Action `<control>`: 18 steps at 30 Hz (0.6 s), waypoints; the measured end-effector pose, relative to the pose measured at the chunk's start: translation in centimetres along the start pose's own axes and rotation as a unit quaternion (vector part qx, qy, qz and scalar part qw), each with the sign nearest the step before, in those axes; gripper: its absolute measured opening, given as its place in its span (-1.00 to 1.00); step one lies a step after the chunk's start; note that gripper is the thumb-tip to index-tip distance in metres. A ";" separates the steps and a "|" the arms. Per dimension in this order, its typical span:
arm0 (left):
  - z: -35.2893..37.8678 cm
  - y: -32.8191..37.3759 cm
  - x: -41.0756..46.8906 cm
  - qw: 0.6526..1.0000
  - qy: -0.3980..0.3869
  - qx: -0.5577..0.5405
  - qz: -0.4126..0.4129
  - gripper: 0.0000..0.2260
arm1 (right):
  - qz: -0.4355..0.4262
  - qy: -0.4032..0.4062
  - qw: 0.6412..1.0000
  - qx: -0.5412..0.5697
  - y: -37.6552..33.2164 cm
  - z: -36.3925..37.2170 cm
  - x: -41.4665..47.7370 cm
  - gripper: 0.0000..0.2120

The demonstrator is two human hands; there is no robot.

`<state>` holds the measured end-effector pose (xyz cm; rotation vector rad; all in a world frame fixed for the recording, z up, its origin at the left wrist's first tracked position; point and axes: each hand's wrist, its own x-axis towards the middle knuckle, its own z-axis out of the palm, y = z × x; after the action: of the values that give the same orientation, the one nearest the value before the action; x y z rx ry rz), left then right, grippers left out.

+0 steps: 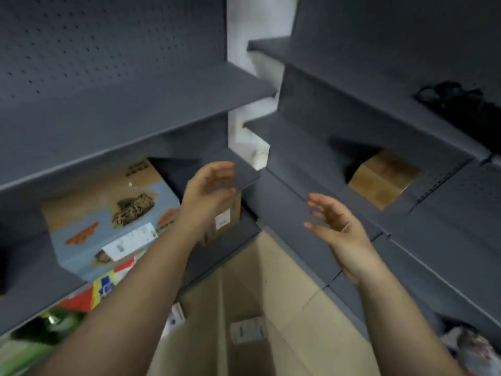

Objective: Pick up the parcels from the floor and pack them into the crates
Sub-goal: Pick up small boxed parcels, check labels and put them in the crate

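Both my hands are raised in front of grey shelving, empty, with fingers spread and relaxed. My left hand [208, 191] hovers just in front of a small brown parcel [226, 218] with a white label on the lower left shelf. My right hand [336, 226] is in the air before the right shelf's edge. A large printed cardboard box [108, 210] with a white label lies on the left shelf. Another brown box [382, 180] sits deep in the right shelf. Below my arms stands a tall cardboard carton [244, 321] with a white label.
Grey shelves [135, 118] meet at a corner around a white pillar [244, 28]. A black object [458, 104] lies on the upper right shelf. Colourful packets [103, 289] and a green item [54, 324] sit on a lower left shelf. Beige floor tiles [298, 299] show between.
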<state>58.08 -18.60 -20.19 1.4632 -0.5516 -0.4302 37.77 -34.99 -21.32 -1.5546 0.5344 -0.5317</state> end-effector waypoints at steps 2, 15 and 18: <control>0.5 -5.1 -0.6 1.000 0.014 0.010 -0.023 -0.60 | 0.051 -0.001 0.997 0.062 4.0 -0.2 0.5 -0.44; -1.1 -41.6 -7.0 0.950 -0.024 0.000 -0.311 -0.64 | 0.273 0.039 0.961 0.027 39.3 2.4 -1.3 -0.60; -1.2 -52.0 -9.1 0.922 -0.035 0.009 -0.386 -0.59 | 0.313 0.062 0.947 0.038 50.0 3.5 -1.3 -0.60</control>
<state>54.46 -15.95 -72.79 1.6543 -0.0009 -1.0998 38.06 -33.73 -71.47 -1.1912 1.0436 -0.1556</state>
